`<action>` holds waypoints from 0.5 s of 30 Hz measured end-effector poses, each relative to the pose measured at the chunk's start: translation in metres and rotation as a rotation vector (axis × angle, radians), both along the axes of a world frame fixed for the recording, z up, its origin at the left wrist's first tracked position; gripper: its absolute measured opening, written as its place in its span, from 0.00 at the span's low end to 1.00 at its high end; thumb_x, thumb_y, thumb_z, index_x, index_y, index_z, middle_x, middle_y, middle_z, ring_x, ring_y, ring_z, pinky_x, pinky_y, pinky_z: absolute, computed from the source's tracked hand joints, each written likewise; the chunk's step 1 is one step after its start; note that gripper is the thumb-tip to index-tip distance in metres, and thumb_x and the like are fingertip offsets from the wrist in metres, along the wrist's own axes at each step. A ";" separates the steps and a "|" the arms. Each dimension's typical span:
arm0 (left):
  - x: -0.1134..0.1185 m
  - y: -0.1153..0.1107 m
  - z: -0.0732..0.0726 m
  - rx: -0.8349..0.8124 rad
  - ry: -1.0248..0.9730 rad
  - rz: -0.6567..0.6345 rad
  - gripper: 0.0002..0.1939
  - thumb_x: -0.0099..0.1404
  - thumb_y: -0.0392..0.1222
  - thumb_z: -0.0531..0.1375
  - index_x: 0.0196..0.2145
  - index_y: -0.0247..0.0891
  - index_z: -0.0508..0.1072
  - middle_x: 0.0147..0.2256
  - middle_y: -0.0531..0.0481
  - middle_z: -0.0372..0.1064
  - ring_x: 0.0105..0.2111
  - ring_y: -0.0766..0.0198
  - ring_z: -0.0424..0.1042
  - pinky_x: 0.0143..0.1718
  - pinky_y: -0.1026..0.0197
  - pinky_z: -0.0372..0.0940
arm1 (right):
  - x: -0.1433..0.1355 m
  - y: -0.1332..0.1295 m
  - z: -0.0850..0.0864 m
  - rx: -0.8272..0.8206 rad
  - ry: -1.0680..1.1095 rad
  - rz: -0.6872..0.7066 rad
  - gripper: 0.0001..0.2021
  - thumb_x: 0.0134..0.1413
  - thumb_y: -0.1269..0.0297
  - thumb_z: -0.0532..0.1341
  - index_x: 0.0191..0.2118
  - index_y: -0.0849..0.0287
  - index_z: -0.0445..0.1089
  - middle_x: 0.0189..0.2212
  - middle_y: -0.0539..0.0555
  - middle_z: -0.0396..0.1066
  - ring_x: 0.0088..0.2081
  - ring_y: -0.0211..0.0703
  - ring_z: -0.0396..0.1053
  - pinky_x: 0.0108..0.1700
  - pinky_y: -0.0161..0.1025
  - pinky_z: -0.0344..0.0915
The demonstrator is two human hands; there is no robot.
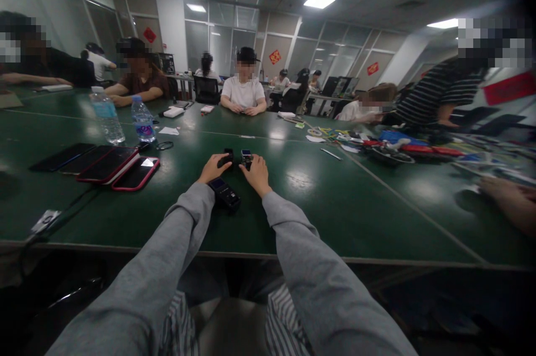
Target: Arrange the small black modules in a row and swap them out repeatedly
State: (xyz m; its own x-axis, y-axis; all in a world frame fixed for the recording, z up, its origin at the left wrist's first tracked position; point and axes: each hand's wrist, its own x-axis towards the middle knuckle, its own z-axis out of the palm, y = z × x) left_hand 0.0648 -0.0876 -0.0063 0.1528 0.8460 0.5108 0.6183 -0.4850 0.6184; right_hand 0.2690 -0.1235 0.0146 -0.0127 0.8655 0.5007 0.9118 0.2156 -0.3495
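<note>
Both my arms, in grey sleeves, reach forward over the green tabletop. My left hand is closed on a small black block-like object, gripped between thumb and fingers. Just to the right, my right hand has its fingers around a small dark handheld device with a little screen at its top. The two held objects are apart, side by side. Below my left wrist lies a larger black handheld device with a screen, tilted on the table, touched by neither set of fingers.
Several phones, one a red-edged phone, lie at left near two bottles, including a water bottle. A pen lies right of centre. Cables and tools crowd the right side. A person sits opposite; others surround the table.
</note>
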 end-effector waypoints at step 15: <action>-0.028 -0.014 -0.009 -0.197 0.371 0.402 0.24 0.69 0.47 0.48 0.60 0.41 0.65 0.65 0.37 0.55 0.65 0.39 0.51 0.62 0.27 0.41 | 0.013 -0.002 0.002 -0.103 0.102 0.136 0.26 0.58 0.65 0.56 0.62 0.59 0.58 0.51 0.62 0.67 0.49 0.51 0.69 0.52 0.46 0.66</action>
State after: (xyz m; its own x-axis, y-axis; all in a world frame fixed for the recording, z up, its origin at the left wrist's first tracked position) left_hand 0.0364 -0.1012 -0.0154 -0.0613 0.9483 0.3113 0.9225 -0.0653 0.3805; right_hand 0.2820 -0.1251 0.0162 -0.0864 0.9061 0.4142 0.8354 0.2923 -0.4654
